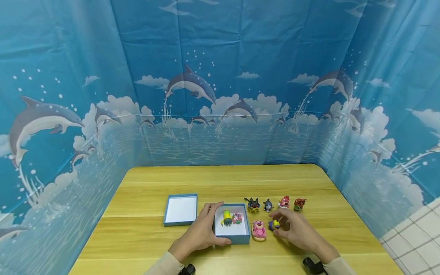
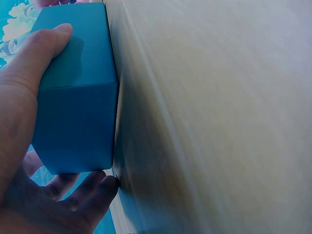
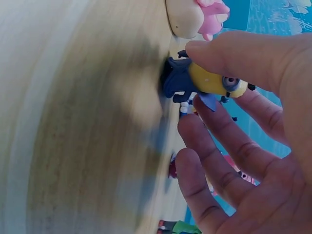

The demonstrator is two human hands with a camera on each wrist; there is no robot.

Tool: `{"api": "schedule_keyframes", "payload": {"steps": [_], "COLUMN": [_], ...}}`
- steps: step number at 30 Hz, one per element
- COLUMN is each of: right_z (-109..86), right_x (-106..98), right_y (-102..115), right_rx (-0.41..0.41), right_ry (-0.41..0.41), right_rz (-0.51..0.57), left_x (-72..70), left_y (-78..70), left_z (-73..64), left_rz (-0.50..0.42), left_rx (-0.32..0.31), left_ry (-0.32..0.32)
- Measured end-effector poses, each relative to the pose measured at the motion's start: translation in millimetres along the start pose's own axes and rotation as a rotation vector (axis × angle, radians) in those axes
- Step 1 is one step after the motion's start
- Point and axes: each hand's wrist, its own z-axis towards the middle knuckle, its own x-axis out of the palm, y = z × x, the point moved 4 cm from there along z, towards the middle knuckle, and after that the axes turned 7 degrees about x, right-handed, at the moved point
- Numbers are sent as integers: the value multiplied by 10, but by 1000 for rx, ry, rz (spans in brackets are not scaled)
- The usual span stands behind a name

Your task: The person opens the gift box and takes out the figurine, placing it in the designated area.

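My left hand (image 1: 203,228) grips the blue box (image 1: 237,240) by its left side, thumb along the front wall and fingers round the far corner. Inside the open box lie a yellow and dark green figurine (image 1: 227,217) and a small pink-red one (image 1: 237,218). My right hand (image 1: 296,228) pinches a yellow minion figurine (image 3: 195,80) in dark blue clothes between thumb and fingers, low over the table. A pink bear figurine (image 1: 259,230) on a tan base sits between the box and that hand.
Behind my right hand stand a black spiky figurine (image 1: 253,205), a grey one (image 1: 268,205), a pink-red one (image 1: 284,202) and a reddish-brown one (image 1: 299,204). The white-lined box lid (image 1: 181,209) lies left on the wooden table (image 1: 137,206). A dolphin-print curtain (image 1: 213,141) surrounds the table.
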Motion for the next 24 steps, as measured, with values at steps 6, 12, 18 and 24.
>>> {"api": "schedule_keyframes", "payload": {"steps": [6,12,18,24], "right_z": [0,-20,-38,-47], "right_x": [-36,-60,-83,-113], "right_y": [57,126,185,258], "right_rx": [5,24,7,-20], "right_ry": [-28,-60,-86,-114], "right_rz": [-36,-89,-121,-136], "left_x": [-11,-21,-20,-10], "left_y": [-9,-15,-10,-8], "left_z": [2,-1,-3,-10], "left_rz": [-1,-16,-22,-24], "left_rx": [-2,-7,-7,-9], "left_ry": [0,8,16,15]}}
